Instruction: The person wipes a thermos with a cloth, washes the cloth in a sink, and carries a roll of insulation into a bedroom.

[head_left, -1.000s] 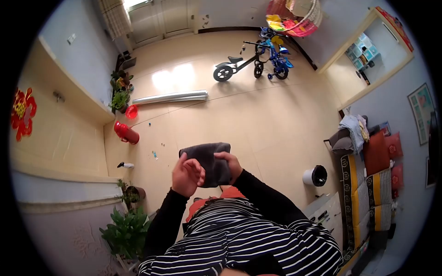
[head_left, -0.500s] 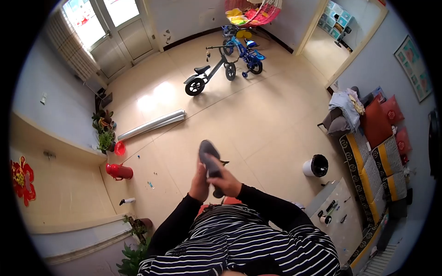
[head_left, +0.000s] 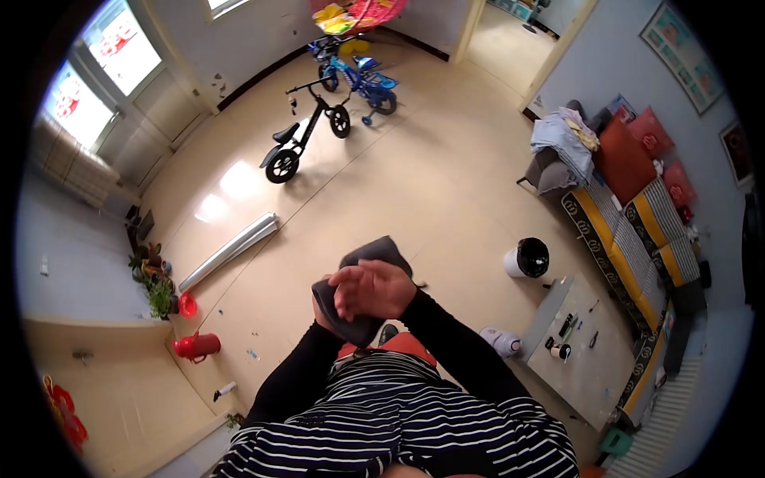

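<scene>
A dark grey, soft-looking flat piece (head_left: pixel 381 250), perhaps folded cloth, is held in front of my body above the floor. A small dark tab or cord sticks out at its right side. My left hand (head_left: pixel 323 314) grips it from the left and underneath, most of its fingers hidden behind it. Across its upper face lies my right hand (head_left: pixel 374 290), fingers pointing left, slightly bent and apart.
A low table (head_left: pixel 574 362) with small tools stands to the right, near a black-lined bin (head_left: pixel 527 259) and a sofa (head_left: pixel 613 231). Ahead are a balance bike (head_left: pixel 299 143), a blue bicycle (head_left: pixel 358 84) and a silver roll (head_left: pixel 231 251). A red thermos (head_left: pixel 197 346) is left.
The grey piece has turned and now shows a broader face. My right hand has moved over its top, while the left stays on it. The view has swung to the right.
</scene>
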`<action>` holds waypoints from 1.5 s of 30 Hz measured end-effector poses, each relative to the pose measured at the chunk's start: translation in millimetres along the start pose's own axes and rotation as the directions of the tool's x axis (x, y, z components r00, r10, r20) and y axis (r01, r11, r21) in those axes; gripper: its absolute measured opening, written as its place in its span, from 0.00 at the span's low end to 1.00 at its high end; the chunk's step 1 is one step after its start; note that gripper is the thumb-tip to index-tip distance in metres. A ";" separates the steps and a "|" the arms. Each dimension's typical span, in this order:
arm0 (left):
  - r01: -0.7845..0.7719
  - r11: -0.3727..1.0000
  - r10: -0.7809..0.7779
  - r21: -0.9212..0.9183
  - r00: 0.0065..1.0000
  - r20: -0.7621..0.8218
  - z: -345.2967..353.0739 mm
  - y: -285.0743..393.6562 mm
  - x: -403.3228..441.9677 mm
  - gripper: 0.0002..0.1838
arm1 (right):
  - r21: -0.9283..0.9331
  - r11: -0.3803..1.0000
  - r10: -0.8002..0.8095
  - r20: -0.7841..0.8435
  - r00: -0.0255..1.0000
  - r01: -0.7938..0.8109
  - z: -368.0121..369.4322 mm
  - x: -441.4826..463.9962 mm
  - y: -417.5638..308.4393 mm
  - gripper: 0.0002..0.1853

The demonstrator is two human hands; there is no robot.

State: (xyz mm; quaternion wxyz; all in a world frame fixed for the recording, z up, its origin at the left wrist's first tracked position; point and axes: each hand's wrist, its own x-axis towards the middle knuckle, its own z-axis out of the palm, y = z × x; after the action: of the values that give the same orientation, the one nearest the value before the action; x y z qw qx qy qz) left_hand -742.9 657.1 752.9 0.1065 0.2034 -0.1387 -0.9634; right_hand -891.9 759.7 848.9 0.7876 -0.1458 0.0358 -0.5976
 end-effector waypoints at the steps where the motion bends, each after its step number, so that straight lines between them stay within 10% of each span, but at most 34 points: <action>1: 0.033 0.999 -0.035 -0.013 0.987 -0.157 7.2 4.7 11.0 0.22 | -0.066 0.992 -0.105 0.005 0.994 0.105 -17.3 6.1 1.3 0.29; 4: 0.069 0.966 -0.096 -0.250 0.991 -0.096 9.6 29.4 33.1 0.22 | -0.054 0.978 -0.207 -0.252 0.946 0.200 -24.9 20.6 -2.8 0.26; 5: 0.313 0.859 -0.139 -0.405 0.904 0.405 3.8 42.3 43.2 0.23 | -0.127 0.967 -0.250 -0.328 0.911 0.219 -9.0 21.0 -7.2 0.25; 7: 0.132 0.989 -0.129 -0.059 0.990 0.063 29.3 78.3 46.7 0.23 | -0.415 0.853 -0.482 -0.395 0.782 0.316 4.4 17.3 -9.6 0.21; 9: 0.129 0.991 -0.131 0.037 0.989 0.062 14.2 102.1 69.0 0.21 | -0.738 0.613 -0.731 -0.393 0.558 0.283 0.0 12.5 -19.4 0.18; 11: 0.193 0.980 -0.196 0.047 0.976 0.090 10.1 117.3 81.1 0.19 | -0.965 0.247 -0.923 -0.262 0.280 -0.089 -24.1 8.5 -29.7 0.22; 12: 0.256 0.967 -0.256 0.018 0.959 0.123 17.1 126.9 83.1 0.18 | -0.918 0.396 -0.887 -0.377 0.266 0.022 -42.8 8.3 -33.7 0.25; 13: 0.319 0.948 -0.314 -0.006 0.936 0.156 26.0 137.0 84.4 0.16 | -0.836 0.530 -0.833 -0.485 0.265 0.138 -52.8 13.9 -40.2 0.27; 15: 0.178 0.934 -0.210 0.310 0.975 0.075 47.6 151.3 83.7 0.19 | -0.530 0.794 -0.569 -0.478 0.669 0.297 -57.4 22.2 -51.0 0.31; 20: 0.512 0.858 -0.512 0.033 0.849 0.130 28.6 186.7 127.5 0.23 | -0.509 0.855 -0.494 -0.733 0.467 0.105 -71.6 77.7 -63.9 0.18; 26: 0.503 0.864 -0.502 -0.032 0.864 0.043 28.9 253.8 152.3 0.32 | -0.461 0.881 -0.460 -0.786 0.414 0.104 -114.1 112.7 -104.0 0.19; 33: 0.319 0.805 -0.255 0.500 0.947 -0.194 -0.3 309.5 240.7 0.24 | -0.498 0.865 -0.399 -0.759 0.515 -0.064 -185.5 176.0 -216.5 0.20; 45: -0.031 0.971 0.110 0.236 0.938 -0.329 0.6 431.2 348.5 0.20 | -0.344 0.787 0.080 -0.766 0.637 -0.513 -293.2 344.8 -418.0 0.20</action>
State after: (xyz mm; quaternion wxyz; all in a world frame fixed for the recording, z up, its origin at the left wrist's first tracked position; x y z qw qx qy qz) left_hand -990.7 161.3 761.0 0.1396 0.3721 -0.2349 -0.8870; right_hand -1250.9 275.0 723.4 0.7268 -0.1053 0.5285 -0.4258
